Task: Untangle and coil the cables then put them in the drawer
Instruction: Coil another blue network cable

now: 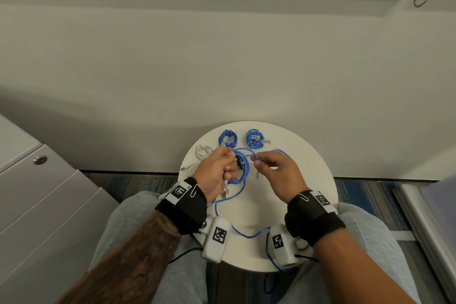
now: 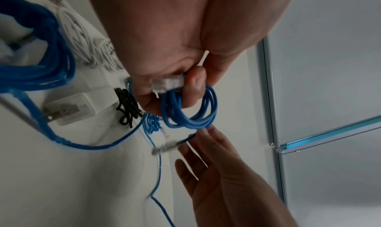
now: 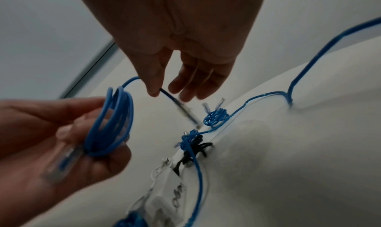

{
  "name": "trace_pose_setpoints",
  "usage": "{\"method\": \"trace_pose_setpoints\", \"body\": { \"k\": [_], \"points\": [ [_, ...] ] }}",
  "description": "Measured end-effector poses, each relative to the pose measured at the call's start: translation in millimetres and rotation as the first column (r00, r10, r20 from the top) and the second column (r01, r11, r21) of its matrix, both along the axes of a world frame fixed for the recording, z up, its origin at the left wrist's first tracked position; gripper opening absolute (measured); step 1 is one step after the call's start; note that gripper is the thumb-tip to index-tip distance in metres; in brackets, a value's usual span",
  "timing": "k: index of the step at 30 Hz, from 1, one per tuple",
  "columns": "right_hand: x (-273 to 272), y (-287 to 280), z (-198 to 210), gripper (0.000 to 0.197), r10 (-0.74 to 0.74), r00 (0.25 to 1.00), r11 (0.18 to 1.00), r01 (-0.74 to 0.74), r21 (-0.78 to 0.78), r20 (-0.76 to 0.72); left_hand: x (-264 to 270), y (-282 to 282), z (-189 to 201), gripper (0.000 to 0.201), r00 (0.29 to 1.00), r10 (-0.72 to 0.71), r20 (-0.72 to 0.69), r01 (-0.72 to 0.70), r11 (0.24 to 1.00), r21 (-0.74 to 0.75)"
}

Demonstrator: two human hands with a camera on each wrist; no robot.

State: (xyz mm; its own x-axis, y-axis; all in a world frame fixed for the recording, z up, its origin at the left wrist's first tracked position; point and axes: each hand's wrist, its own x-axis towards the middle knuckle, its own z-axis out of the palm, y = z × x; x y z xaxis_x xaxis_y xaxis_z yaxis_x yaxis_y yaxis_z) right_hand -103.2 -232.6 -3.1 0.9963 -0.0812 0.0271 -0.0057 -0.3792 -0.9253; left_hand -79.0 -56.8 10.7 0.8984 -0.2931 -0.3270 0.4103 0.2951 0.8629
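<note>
My left hand (image 1: 228,165) grips a small coil of thin blue cable (image 1: 243,170) above the round white table (image 1: 308,160). The coil's clear plug (image 2: 167,83) is held against my palm. My right hand (image 1: 257,161) pinches the same cable's free end between thumb and fingertips, just right of the coil. That end's plug (image 3: 185,108) hangs blurred below the pinch. Two blue cables lie coiled at the table's back, one (image 1: 228,138) left of the other (image 1: 255,138). A loose blue cable (image 1: 246,234) snakes along the front.
White cables (image 1: 203,150) and a white charger (image 2: 68,106) lie on the table's left, with a small black cable (image 3: 198,147) beside them. A grey drawer cabinet (image 1: 37,192) with a lock (image 1: 40,159) stands at the left. A wall rises right behind the table.
</note>
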Motion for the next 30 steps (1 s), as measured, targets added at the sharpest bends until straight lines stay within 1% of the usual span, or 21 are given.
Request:
{"method": "trace_pose_setpoints", "body": {
  "k": [3,6,7,12,16,18,21,22,24,25,26,28,30],
  "points": [
    [2,0,4,0.016,-0.07,0.997,0.973,0.073,0.219,-0.022,-2,-2,-2,0.01,0.997,-0.075,-0.008,0.075,0.997,0.004],
    [3,-2,5,0.018,-0.072,0.996,0.938,0.086,0.336,-0.054,-5,-5,-1,0.017,0.989,-0.145,0.022,0.144,0.987,0.072],
    [3,-2,5,0.019,-0.064,0.995,0.925,0.086,0.37,-0.072,-6,-5,0,0.018,0.987,-0.157,0.018,0.155,0.985,0.069],
    [2,3,2,0.021,-0.007,0.989,0.838,0.086,0.539,-0.147,-4,-3,2,0.019,0.982,-0.162,-0.1,0.148,0.98,-0.132],
    [-3,8,7,0.017,0.08,0.98,0.773,0.053,0.632,-0.181,-5,-4,2,0.015,0.983,-0.143,-0.115,0.123,0.979,-0.165],
    [-6,12,9,0.016,0.112,0.975,0.783,0.033,0.621,-0.194,-6,-4,0,0.014,0.987,-0.124,-0.098,0.111,0.985,-0.129],
    [-12,18,16,0.022,0.152,0.971,0.842,-0.029,0.538,-0.185,-9,-4,-4,0.015,0.995,-0.079,-0.06,0.076,0.995,-0.061],
    [-14,20,17,0.03,0.18,0.97,0.868,-0.077,0.49,-0.165,-9,-4,-4,0.015,0.997,-0.063,-0.055,0.06,0.997,-0.047],
    [-16,20,17,0.06,0.253,0.96,0.916,-0.196,0.35,-0.123,-8,-4,-6,0.013,0.998,-0.037,-0.055,0.035,0.999,-0.025],
    [-17,21,16,0.072,0.276,0.955,0.929,-0.234,0.287,-0.114,-7,-3,-7,0.012,0.998,-0.033,-0.06,0.031,0.999,-0.032],
    [-17,22,14,0.077,0.283,0.953,0.935,-0.25,0.251,-0.105,-8,-3,-8,0.012,0.997,-0.039,-0.065,0.035,0.998,-0.052],
    [-18,26,12,0.069,0.253,0.965,0.943,-0.23,0.24,-0.07,-9,-3,-8,0.012,0.996,-0.06,-0.067,0.054,0.995,-0.089],
    [-20,30,11,0.052,0.182,0.982,0.94,-0.162,0.3,-0.041,-10,-6,-12,0.016,0.994,-0.068,-0.082,0.058,0.991,-0.124]
  ]
}}
